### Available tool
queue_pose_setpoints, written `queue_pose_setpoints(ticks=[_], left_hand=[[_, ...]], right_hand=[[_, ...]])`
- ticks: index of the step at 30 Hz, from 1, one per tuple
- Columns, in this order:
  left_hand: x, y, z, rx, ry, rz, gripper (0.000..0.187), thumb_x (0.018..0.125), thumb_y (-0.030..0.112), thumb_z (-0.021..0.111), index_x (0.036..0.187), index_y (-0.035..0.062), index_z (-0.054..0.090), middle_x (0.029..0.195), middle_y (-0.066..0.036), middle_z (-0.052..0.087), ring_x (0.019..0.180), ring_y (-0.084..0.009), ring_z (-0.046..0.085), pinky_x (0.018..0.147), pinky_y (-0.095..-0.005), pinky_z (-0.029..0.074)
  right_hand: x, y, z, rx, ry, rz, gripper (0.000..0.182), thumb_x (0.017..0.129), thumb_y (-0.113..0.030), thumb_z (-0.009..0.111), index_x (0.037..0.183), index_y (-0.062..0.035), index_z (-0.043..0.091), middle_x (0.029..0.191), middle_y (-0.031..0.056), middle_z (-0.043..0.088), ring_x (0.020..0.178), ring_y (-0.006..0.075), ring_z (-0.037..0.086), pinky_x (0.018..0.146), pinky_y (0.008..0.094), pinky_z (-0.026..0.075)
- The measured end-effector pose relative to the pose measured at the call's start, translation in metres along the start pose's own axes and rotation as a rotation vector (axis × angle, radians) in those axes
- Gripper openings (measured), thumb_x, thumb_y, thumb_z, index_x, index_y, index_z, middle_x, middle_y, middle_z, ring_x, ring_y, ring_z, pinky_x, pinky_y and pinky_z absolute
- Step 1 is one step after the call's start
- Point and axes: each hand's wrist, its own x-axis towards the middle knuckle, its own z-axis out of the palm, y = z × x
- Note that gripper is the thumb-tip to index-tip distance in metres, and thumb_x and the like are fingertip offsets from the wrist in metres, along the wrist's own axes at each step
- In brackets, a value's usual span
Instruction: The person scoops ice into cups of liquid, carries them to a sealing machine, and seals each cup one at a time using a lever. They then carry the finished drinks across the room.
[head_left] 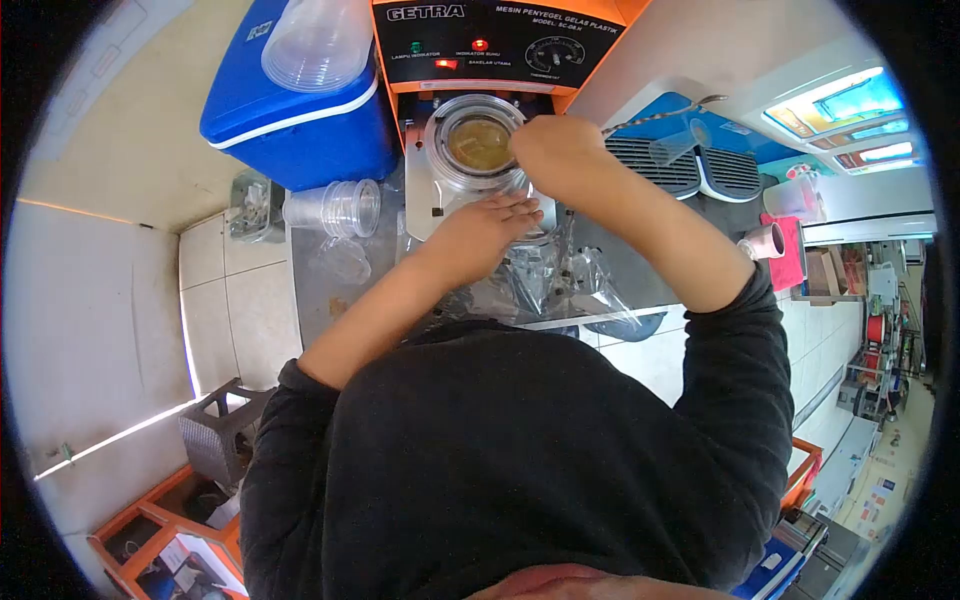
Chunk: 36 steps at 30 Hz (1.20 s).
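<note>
A clear plastic cup (437, 150) holding yellowish-brown liquid (480, 143) stands in the round holder of the cup sealing machine (480, 45). My right hand (558, 150) is closed at the cup's right rim. Beyond it sticks out the twisted metal handle of a long stirring spoon (665, 115); its other end is hidden. With fingers stretched out, my left hand (488, 232) lies against the near side of the cup and the machine's metal plate (425, 210).
To the left are a blue cooler box (300, 120) carrying stacked clear cups (318, 50), and another cup stack (335, 208) lying on its side. Crumpled clear plastic (535, 275) lies near my body. A black drip tray (655, 165) and paper cup (765, 242) are at right.
</note>
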Motion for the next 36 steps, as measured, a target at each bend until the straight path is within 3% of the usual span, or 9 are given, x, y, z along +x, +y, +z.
queue_pose_setpoints(ticks=[8,11,15,18,21,23,28,31,36], left_hand=[[-0.011,0.020,-0.011,-0.257,-0.098,-0.116,0.032,0.078,0.001,0.048,0.108,0.0054,0.058,0.117,-0.011,0.056,0.110,-0.0289,0.051,0.095,-0.0387,0.039],[-0.019,0.020,-0.005,-0.238,0.091,0.017,0.028,0.077,0.001,0.051,0.104,0.0061,0.061,0.110,-0.011,0.060,0.105,-0.0294,0.054,0.091,-0.0392,0.042],[-0.036,0.018,-0.045,-0.195,0.183,-0.213,0.022,0.078,0.004,0.051,0.097,0.0062,0.062,0.095,-0.014,0.063,0.091,-0.0310,0.058,0.085,-0.0413,0.043],[-0.075,-0.005,-0.091,0.128,0.259,-0.500,0.017,0.078,0.007,0.053,0.092,0.0053,0.063,0.077,-0.015,0.063,0.078,-0.0332,0.059,0.080,-0.0428,0.043],[-0.089,-0.025,-0.109,0.341,0.126,-0.742,0.028,0.077,0.017,0.056,0.103,0.0085,0.060,0.096,-0.017,0.062,0.091,-0.0328,0.058,0.086,-0.0447,0.041],[-0.076,-0.018,-0.116,0.315,0.043,-0.918,0.033,0.076,0.020,0.057,0.107,0.0092,0.059,0.101,-0.017,0.061,0.095,-0.0327,0.057,0.087,-0.0448,0.040],[0.027,0.004,-0.081,0.295,0.287,-0.545,0.028,0.078,0.025,0.057,0.099,0.0080,0.064,0.102,-0.013,0.059,0.094,-0.0323,0.055,0.083,-0.0403,0.043],[0.071,-0.006,-0.045,0.392,0.296,-0.543,0.030,0.076,0.027,0.060,0.098,0.0061,0.064,0.098,-0.012,0.058,0.092,-0.0304,0.053,0.079,-0.0409,0.042],[0.103,-0.006,-0.018,0.404,0.314,-0.537,0.022,0.073,0.025,0.062,0.082,0.0049,0.062,0.087,-0.011,0.057,0.083,-0.0298,0.054,0.072,-0.0438,0.042]], right_hand=[[0.018,0.003,0.002,-0.150,0.118,0.101,0.018,0.073,-0.007,0.054,0.084,-0.0018,0.067,0.084,0.0155,0.065,0.081,0.0280,0.065,0.062,0.0397,0.053],[0.025,0.003,0.000,-0.192,0.136,0.058,0.017,0.074,-0.008,0.054,0.083,-0.0022,0.067,0.083,0.0154,0.065,0.079,0.0275,0.065,0.061,0.0386,0.052],[-0.025,0.041,-0.022,-0.054,0.460,-0.147,0.020,0.077,-0.013,0.057,0.092,-0.0052,0.066,0.085,0.0123,0.065,0.079,0.0240,0.063,0.062,0.0367,0.049],[-0.086,0.060,-0.013,0.671,0.188,-0.096,0.020,0.077,-0.013,0.059,0.096,-0.0080,0.065,0.080,0.0106,0.064,0.070,0.0181,0.059,0.061,0.0316,0.045],[-0.106,0.073,0.089,1.052,-0.006,0.091,0.023,0.076,-0.009,0.061,0.099,-0.0069,0.064,0.075,0.0096,0.063,0.064,0.0133,0.052,0.060,0.0293,0.043],[-0.092,0.066,0.162,1.116,-0.009,0.240,0.024,0.076,-0.010,0.059,0.100,-0.0068,0.063,0.077,0.0124,0.064,0.067,0.0205,0.058,0.062,0.0336,0.045],[-0.040,0.037,0.264,0.769,0.416,0.317,0.023,0.076,-0.009,0.054,0.098,-0.0086,0.064,0.078,0.0197,0.060,0.070,0.0348,0.058,0.069,0.0414,0.047],[-0.026,0.026,0.253,0.701,0.337,0.398,0.032,0.072,-0.011,0.057,0.104,-0.0136,0.061,0.097,0.0164,0.060,0.090,0.0352,0.057,0.074,0.0440,0.045],[-0.017,0.007,0.223,0.586,0.453,0.430,0.036,0.069,-0.016,0.061,0.106,-0.0163,0.060,0.104,0.0119,0.053,0.095,0.0324,0.048,0.075,0.0471,0.039]])
